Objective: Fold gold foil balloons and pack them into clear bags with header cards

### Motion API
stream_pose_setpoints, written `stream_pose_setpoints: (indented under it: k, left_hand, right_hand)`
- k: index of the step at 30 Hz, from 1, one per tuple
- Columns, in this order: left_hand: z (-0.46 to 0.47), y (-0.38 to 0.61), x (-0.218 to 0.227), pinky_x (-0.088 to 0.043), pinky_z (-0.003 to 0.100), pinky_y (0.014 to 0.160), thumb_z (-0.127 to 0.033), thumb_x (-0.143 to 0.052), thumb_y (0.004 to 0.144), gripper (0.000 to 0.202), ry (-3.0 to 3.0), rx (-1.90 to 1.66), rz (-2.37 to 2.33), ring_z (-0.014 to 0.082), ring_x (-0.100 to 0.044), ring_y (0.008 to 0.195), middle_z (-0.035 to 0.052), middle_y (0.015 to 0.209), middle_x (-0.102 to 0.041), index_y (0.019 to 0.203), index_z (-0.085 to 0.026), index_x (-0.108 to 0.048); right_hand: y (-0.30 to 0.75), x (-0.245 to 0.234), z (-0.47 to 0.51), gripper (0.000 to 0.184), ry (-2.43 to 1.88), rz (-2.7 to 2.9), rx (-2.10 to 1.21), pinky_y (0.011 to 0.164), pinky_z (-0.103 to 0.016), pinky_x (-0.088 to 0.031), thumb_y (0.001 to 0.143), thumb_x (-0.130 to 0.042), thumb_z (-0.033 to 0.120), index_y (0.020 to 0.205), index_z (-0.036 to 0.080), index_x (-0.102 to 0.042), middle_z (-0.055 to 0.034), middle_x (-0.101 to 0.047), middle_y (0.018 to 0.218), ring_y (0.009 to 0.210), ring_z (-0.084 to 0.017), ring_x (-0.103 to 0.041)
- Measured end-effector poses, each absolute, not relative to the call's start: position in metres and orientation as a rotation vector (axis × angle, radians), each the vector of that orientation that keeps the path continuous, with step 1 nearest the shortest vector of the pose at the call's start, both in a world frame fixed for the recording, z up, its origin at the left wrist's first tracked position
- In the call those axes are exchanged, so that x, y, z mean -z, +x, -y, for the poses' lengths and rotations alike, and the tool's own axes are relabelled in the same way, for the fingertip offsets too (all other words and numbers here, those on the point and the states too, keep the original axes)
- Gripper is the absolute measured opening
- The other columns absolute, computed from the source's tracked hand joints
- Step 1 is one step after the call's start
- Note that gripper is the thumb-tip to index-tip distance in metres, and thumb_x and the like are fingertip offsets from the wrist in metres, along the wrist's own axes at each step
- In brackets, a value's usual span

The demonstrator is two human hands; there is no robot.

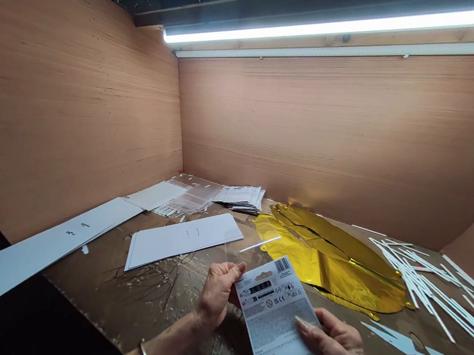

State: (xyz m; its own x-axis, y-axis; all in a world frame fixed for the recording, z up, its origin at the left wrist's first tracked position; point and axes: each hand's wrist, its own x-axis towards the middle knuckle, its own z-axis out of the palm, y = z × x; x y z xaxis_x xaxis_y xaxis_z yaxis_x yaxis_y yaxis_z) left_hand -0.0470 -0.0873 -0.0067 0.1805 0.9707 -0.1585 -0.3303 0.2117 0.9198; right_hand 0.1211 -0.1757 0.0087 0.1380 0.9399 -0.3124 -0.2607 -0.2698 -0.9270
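A printed card [266, 313] with a barcode, small symbols and warning text is tilted in front of me. My right hand [335, 345] grips its right side, thumb flat on the printed face. At the card's upper left edge, my left hand [218, 293] is closed in a pinch. Clear plastic film [250, 245], which looks like a bag, reaches past the card's top from those fingers and catches the light. How far the film covers the card I cannot tell. Just beyond my hands lies a flat gold foil balloon [330, 264].
White card strips [186, 237] lie left of centre, with longer ones [51, 247] along the left edge. Printed cards [241, 196] are stacked at the back beside clear bags [195, 195]. White sticks [427, 281] are scattered right, near a cut white sheet [410, 344]. Wooden panels [333, 132] enclose the table.
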Motion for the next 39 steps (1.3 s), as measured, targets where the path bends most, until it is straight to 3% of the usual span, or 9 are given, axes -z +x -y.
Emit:
stream_pose_setpoints:
  k: [6,12,16,18,21,26,32,35,39]
  left_hand:
    - [0.095,-0.037,0.004,-0.039,0.02,0.036,-0.034,-0.071,0.058,0.028,0.862,-1.107,-0.84,0.0106,-0.05,0.041,0.0022,0.051,-0.059,0.062,-0.009,-0.057]
    - [0.099,-0.03,-0.026,-0.046,0.029,0.074,-0.016,-0.062,0.067,0.021,1.117,-1.097,-0.524,0.0208,-0.06,0.081,0.008,0.085,-0.068,0.086,-0.011,-0.068]
    - [0.101,-0.036,-0.032,-0.045,0.023,0.061,-0.014,-0.059,0.068,0.012,1.439,-0.977,-0.61,0.0172,-0.059,0.066,0.0032,0.066,-0.067,0.072,-0.012,-0.07]
    - [0.103,-0.038,-0.031,-0.043,0.022,0.057,-0.014,-0.058,0.068,0.012,1.527,-0.943,-0.634,0.0162,-0.057,0.062,0.0022,0.062,-0.065,0.07,-0.012,-0.07]
    - [0.106,-0.038,-0.032,-0.045,0.026,0.066,-0.016,-0.056,0.07,0.018,1.532,-0.911,-0.576,0.02,-0.058,0.071,0.004,0.069,-0.066,0.08,-0.014,-0.071]
    - [0.107,-0.036,-0.023,-0.044,0.035,0.079,-0.023,-0.056,0.071,0.023,1.477,-0.836,-0.533,0.0256,-0.058,0.083,0.005,0.082,-0.067,0.089,-0.015,-0.069]
    - [0.11,-0.041,0.009,-0.043,0.03,0.077,-0.021,-0.059,0.068,0.014,1.558,-0.782,-0.658,0.024,-0.058,0.082,0.0023,0.081,-0.068,0.076,-0.018,-0.071]
    - [0.11,-0.04,0.007,-0.042,0.029,0.079,-0.022,-0.062,0.068,0.02,1.49,-0.796,-0.601,0.0234,-0.057,0.086,0.0043,0.088,-0.067,0.086,-0.017,-0.07]
    - [0.105,-0.038,0.0,-0.043,0.03,0.077,-0.031,-0.055,0.076,0.026,1.313,-0.919,-0.583,0.0224,-0.056,0.085,0.007,0.091,-0.066,0.092,-0.014,-0.067]
  right_hand:
    - [0.12,0.0,0.175,0.027,-1.301,0.76,-1.254,0.039,-0.019,-0.038,0.059,-0.067,0.04,0.069,0.016,-0.059,0.0031,-0.057,0.051,0.043,-0.01,-0.049]
    - [0.122,0.005,0.17,0.024,-1.195,0.746,-1.109,0.056,-0.021,-0.047,0.06,-0.069,0.034,0.075,0.018,-0.063,0.0011,-0.065,0.07,0.064,-0.015,-0.057]
    - [0.143,-0.011,0.171,0.034,-1.232,0.973,-1.026,0.073,-0.026,-0.047,0.058,-0.071,0.03,0.091,0.023,-0.064,-0.001,-0.067,0.089,0.085,-0.021,-0.058]
    - [0.153,-0.018,0.172,0.029,-1.301,1.058,-0.892,0.076,-0.026,-0.045,0.061,-0.069,0.031,0.088,0.024,-0.066,-0.0009,-0.067,0.087,0.087,-0.021,-0.057]
    - [0.158,-0.019,0.172,0.017,-1.342,1.158,-0.788,0.071,-0.025,-0.046,0.065,-0.066,0.033,0.077,0.023,-0.07,-0.0013,-0.068,0.075,0.076,-0.021,-0.058]
    - [0.155,-0.002,0.17,0.023,-1.241,1.19,-0.948,0.073,-0.027,-0.046,0.069,-0.062,0.032,0.089,0.024,-0.068,-0.0003,-0.068,0.08,0.079,-0.021,-0.058]
    - [0.156,0.028,0.166,0.027,-1.29,1.315,-1.034,0.073,-0.034,-0.046,0.069,-0.059,0.042,0.079,0.019,-0.07,-0.0035,-0.066,0.074,0.077,-0.023,-0.057]
    - [0.158,0.033,0.165,0.025,-1.361,1.39,-0.906,0.077,-0.035,-0.044,0.066,-0.061,0.043,0.068,0.02,-0.071,-0.0037,-0.065,0.073,0.08,-0.023,-0.055]
    - [0.157,0.02,0.166,0.025,-1.376,1.392,-0.879,0.075,-0.034,-0.044,0.066,-0.061,0.042,0.074,0.021,-0.07,-0.0038,-0.065,0.075,0.08,-0.023,-0.054]
